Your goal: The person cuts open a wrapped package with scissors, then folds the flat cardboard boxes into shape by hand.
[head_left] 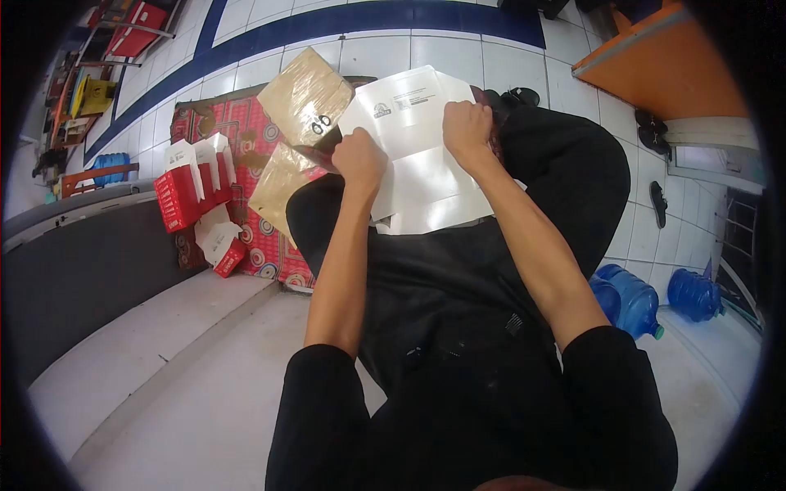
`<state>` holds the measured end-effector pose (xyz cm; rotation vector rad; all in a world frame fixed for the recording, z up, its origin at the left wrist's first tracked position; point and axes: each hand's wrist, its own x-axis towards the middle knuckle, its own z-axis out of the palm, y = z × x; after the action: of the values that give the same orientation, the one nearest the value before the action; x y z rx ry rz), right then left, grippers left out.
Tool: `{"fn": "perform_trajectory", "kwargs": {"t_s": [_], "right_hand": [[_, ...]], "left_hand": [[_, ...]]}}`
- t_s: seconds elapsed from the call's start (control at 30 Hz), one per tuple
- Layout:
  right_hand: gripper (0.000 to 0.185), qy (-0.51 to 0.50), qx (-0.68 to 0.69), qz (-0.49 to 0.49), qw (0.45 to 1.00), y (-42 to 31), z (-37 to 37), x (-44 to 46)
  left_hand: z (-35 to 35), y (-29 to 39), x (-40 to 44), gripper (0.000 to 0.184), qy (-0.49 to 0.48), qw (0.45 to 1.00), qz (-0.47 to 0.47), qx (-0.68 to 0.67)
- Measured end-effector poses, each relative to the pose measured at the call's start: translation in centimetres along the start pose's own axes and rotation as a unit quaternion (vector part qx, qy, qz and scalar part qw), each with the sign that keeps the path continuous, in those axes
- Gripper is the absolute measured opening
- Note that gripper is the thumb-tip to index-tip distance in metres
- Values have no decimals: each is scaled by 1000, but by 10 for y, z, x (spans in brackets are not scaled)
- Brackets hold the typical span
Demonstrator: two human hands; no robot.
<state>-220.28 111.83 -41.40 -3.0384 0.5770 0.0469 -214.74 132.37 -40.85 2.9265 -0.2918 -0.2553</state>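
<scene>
A flat white carton sheet [422, 155] with small print and a logo near its top lies over my lap, its creases showing. At its left edge my left hand [360, 157] is closed, gripping the sheet. My right hand [468, 131] is curled closed on the upper right edge of the same sheet. Beyond my left hand, a brown package wrapped in clear film [304, 94] lies on a red patterned mat [254, 192]. A second brown package [281, 182] is nearer my left knee.
Red and white folded cartons [192, 184] stand on the mat at the left, with another carton [221, 241] beside them. Blue water bottles [630, 299] lie at the right. Dark sandals [657, 204] are on the tiled floor. An orange table [663, 65] is at the upper right.
</scene>
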Motion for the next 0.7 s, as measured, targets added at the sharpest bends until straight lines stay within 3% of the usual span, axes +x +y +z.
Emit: {"fn": "perform_trajectory", "kwargs": {"t_s": [0.1,0.17,0.2,0.27,0.37,0.4,0.43,0.5,0.57,0.63,0.7], "right_hand": [[14,-21,-80,-23,996,-22,2,4],[15,-33,-101,-25,994,-29,1,6],[16,-43,-123,-28,991,-31,2,9],[16,-36,-110,-28,993,-31,7,5],[16,-29,-66,-21,997,-18,9,2],[16,-33,-37,-17,999,-7,7,3],[16,-23,-36,-16,999,7,2,4],[17,-79,86,9,993,36,-8,5],[23,-87,86,-1,992,40,-15,11],[34,-31,160,-22,986,38,-15,23],[42,-56,167,-45,983,34,-33,29]], "left_hand": [[10,27,5,21,11,997,40,72],[9,63,8,14,-91,968,48,227],[11,76,10,14,-83,969,48,227],[13,90,9,14,-141,905,61,397],[15,83,10,14,-144,894,81,416],[14,69,15,15,-132,936,56,322],[29,36,24,18,-43,971,103,213],[-10,3,3,33,-19,997,71,39],[-2,-22,-6,40,-7,998,55,-15],[11,-38,-18,50,-8,993,20,-120],[25,-51,-37,54,-29,981,-15,-190]]}}
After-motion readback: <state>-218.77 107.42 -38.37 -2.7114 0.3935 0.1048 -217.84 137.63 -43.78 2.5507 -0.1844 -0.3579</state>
